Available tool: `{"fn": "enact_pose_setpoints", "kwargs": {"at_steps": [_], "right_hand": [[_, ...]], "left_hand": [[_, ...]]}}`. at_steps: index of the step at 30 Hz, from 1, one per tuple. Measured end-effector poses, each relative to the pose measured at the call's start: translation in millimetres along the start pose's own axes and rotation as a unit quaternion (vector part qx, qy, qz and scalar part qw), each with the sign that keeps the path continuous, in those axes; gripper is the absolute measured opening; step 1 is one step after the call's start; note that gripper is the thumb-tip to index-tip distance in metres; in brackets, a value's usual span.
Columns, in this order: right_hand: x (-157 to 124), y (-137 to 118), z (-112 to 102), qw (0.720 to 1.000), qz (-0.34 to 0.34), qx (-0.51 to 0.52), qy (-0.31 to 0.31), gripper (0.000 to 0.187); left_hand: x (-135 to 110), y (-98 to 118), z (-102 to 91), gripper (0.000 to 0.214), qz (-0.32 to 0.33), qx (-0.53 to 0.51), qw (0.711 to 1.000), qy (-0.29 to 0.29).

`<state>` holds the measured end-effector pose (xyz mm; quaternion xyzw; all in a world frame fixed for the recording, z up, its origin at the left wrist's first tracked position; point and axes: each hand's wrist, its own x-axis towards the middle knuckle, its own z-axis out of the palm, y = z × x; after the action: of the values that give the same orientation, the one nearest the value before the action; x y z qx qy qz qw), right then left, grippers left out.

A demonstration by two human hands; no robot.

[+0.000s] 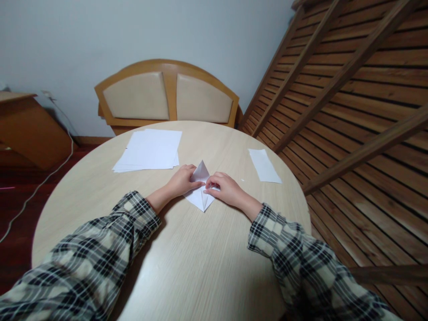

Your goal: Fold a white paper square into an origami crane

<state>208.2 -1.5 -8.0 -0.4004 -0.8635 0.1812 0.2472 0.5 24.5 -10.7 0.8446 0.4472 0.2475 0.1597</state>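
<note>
A folded sheet of white paper (203, 203) lies on the round table between my hands, one corner pointing toward me and a raised, shaded flap pointing away. My left hand (183, 180) holds its left side, with the thumb pressed across the middle of the paper. On the other side, my right hand (225, 188) pinches the paper's right part between thumb and index finger, close to the left thumb. Fingers cover the paper's left and right corners. Crease lines show on the near part.
A stack of white paper sheets (152, 149) lies at the back left of the light wood table (180, 267). To the right is a white paper strip (265, 165), with a tiny white scrap (242, 180) nearby. Behind stands a padded headboard (170, 93); wooden slats (361, 111) rise at right.
</note>
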Motion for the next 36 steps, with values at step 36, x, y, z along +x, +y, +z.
{"fn": "enact_pose_setpoints", "kwargs": {"at_steps": [36], "right_hand": [[-17, -22, -12, 0.993, 0.034, -0.071, -0.083, 0.06]], "left_hand": [[-7, 4, -1.7, 0.015, 0.063, 0.089, 0.994, -0.014]]}}
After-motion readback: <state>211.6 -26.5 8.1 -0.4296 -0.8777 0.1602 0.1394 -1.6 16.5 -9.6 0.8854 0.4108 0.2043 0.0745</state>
